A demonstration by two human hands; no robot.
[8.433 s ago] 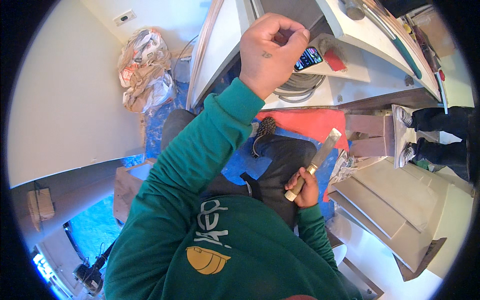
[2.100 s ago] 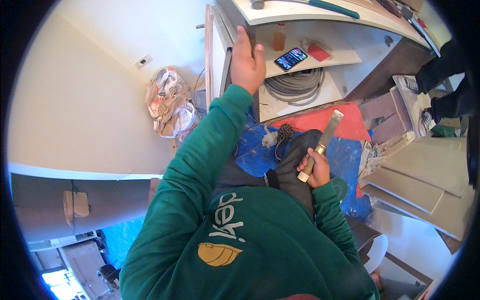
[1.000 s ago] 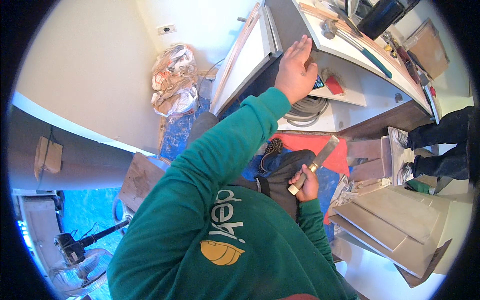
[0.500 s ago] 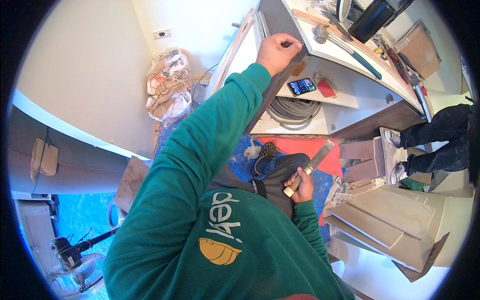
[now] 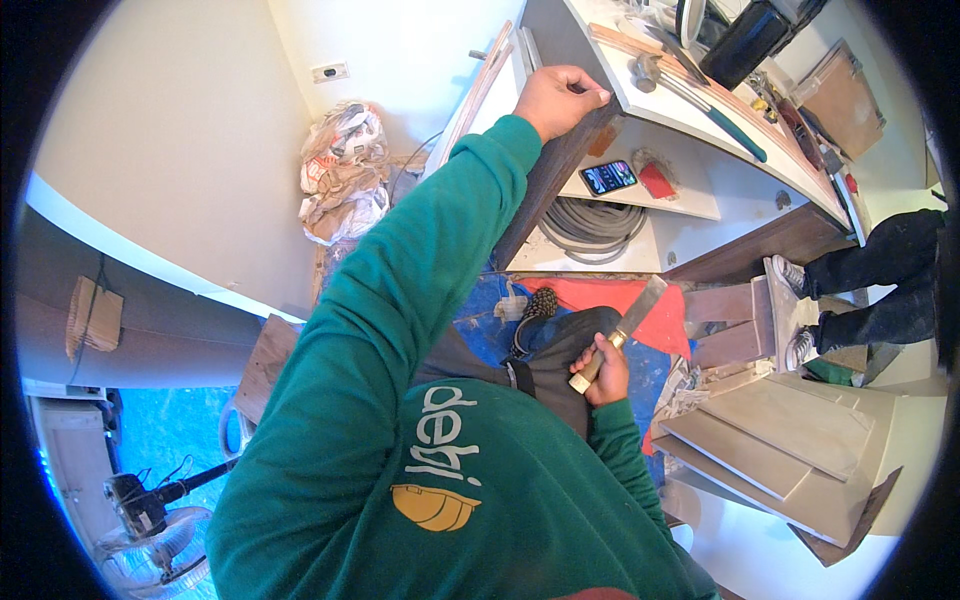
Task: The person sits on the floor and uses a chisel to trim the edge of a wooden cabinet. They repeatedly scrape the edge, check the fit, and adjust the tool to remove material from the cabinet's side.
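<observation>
My left hand (image 5: 558,104) reaches up to the dark front edge of a white cabinet (image 5: 690,110). Its thumb and forefinger are pinched together there; whatever lies between them is too small or hidden to make out. Lower down, beside my bent leg, my right hand (image 5: 606,376) is closed around the handle of a flat-bladed tool (image 5: 640,308). It has a broad metal blade and a brass-coloured handle. The blade slants up and to the right, touching nothing that I can see.
A phone (image 5: 608,177) and a coil of grey hose (image 5: 592,228) lie inside the cabinet. A hammer (image 5: 700,105) rests on top. At right a person's legs (image 5: 870,265) stand near stacked boards (image 5: 780,430). Plastic bags (image 5: 345,175) sit by the wall; a fan (image 5: 155,545) stands lower left.
The view has shifted a little, so the cabinet and floor sit slightly farther right. Both hands keep nearly the same pose, the right one still holding the tool.
</observation>
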